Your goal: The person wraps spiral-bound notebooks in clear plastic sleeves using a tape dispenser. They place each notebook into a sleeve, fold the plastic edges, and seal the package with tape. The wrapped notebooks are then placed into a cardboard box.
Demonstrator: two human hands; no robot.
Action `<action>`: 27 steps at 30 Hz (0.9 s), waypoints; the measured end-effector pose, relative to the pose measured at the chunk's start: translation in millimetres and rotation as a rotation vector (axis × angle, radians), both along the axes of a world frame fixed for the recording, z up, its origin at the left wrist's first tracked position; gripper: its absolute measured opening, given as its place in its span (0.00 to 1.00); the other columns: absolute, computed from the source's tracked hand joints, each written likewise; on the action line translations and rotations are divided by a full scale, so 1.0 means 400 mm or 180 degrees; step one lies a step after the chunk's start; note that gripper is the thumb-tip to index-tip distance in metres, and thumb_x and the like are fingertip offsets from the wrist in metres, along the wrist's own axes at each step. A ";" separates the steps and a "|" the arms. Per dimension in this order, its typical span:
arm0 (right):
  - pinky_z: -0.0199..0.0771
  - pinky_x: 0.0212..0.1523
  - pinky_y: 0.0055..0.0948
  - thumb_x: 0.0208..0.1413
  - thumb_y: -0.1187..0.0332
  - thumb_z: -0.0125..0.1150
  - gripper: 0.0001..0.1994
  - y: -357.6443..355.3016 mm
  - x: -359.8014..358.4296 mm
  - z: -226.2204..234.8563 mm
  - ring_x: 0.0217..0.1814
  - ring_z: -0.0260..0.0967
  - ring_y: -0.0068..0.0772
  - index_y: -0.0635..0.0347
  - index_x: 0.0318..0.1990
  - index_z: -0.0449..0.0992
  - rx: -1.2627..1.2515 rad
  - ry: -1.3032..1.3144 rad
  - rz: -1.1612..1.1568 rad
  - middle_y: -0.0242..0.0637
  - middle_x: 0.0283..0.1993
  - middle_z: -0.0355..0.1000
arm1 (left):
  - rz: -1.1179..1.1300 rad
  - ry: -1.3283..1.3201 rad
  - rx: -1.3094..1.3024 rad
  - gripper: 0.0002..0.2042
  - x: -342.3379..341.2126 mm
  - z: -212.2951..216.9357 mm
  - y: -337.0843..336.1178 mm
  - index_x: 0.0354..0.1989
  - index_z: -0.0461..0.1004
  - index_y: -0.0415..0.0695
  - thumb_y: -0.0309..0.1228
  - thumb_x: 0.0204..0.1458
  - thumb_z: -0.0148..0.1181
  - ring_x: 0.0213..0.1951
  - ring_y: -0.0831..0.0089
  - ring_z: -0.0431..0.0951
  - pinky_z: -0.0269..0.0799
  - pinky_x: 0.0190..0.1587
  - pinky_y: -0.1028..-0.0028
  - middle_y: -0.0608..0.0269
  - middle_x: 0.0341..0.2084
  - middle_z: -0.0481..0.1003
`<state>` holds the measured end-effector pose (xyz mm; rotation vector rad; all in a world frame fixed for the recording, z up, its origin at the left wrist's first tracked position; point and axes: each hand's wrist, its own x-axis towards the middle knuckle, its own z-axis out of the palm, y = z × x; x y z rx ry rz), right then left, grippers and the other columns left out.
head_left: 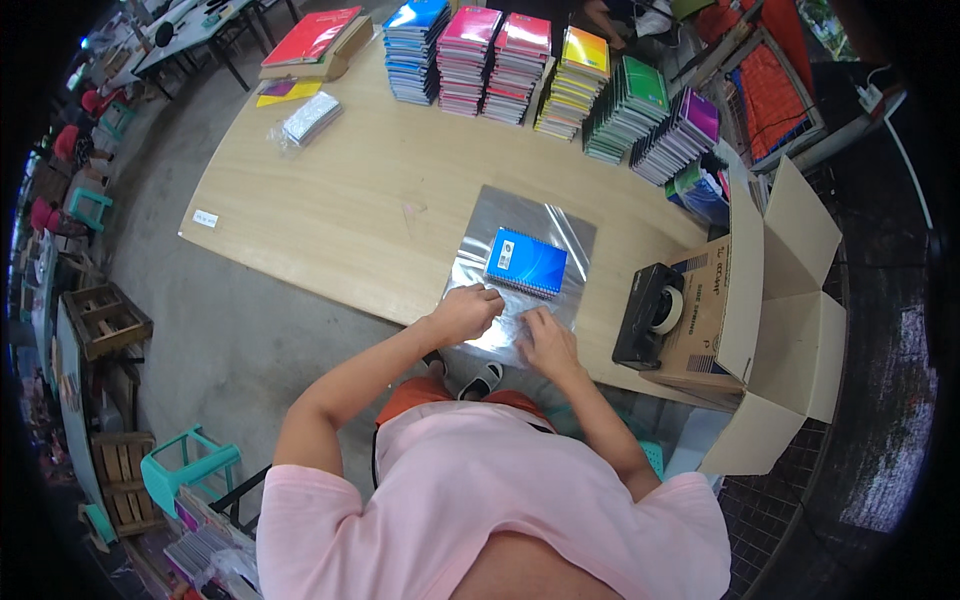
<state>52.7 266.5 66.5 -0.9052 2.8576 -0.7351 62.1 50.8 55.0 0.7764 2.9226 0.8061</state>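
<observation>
A blue spiral-bound notebook (526,262) with a white label lies flat on a clear plastic sheet (570,222), close to the table's near edge. My left hand (468,312) is just below the notebook's near left corner, its fingers curled closed at the plastic. To its right, my right hand (548,340) has bent fingers pinched on the sheet's near part. Shiny creased plastic shows between the two hands. Fine detail at the fingertips is too small to see.
Stacks of blue, pink, red, yellow, green and purple notebooks (585,50) line the table's far side. At the right stand a black tape dispenser (645,318) and an open cardboard box (690,335). A plastic-wrapped pack (312,118) lies far left, near a red folder (312,36).
</observation>
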 end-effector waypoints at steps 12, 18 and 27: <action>0.71 0.24 0.18 0.48 0.73 0.67 0.08 0.150 -0.400 0.034 0.24 0.72 0.22 0.70 0.32 0.77 -0.1119 -0.2775 -0.0338 0.35 0.24 0.75 | 0.0551 0.1730 0.1005 0.16 -0.052 0.091 0.069 0.42 0.73 0.45 0.24 0.41 0.60 0.39 0.58 0.74 0.69 0.41 0.59 0.54 0.39 0.74; 0.72 0.24 0.22 0.50 0.69 0.66 0.08 0.175 -0.474 -0.011 0.23 0.72 0.25 0.67 0.31 0.78 -0.0578 -0.3349 -0.0462 0.39 0.26 0.76 | 0.0747 0.0439 -0.0118 0.36 -0.024 0.006 0.147 0.66 0.57 0.57 0.46 0.46 0.63 0.62 0.50 0.57 0.51 0.62 0.50 0.50 0.61 0.57; 0.71 0.32 0.29 0.59 0.49 0.53 0.24 -0.046 -0.573 -0.132 0.29 0.72 0.30 0.64 0.33 0.81 -0.0234 -0.1546 0.0117 0.40 0.27 0.77 | 0.0759 0.0115 -0.0371 0.41 -0.023 0.005 0.162 0.68 0.51 0.59 0.48 0.45 0.65 0.67 0.38 0.44 0.45 0.64 0.45 0.36 0.66 0.43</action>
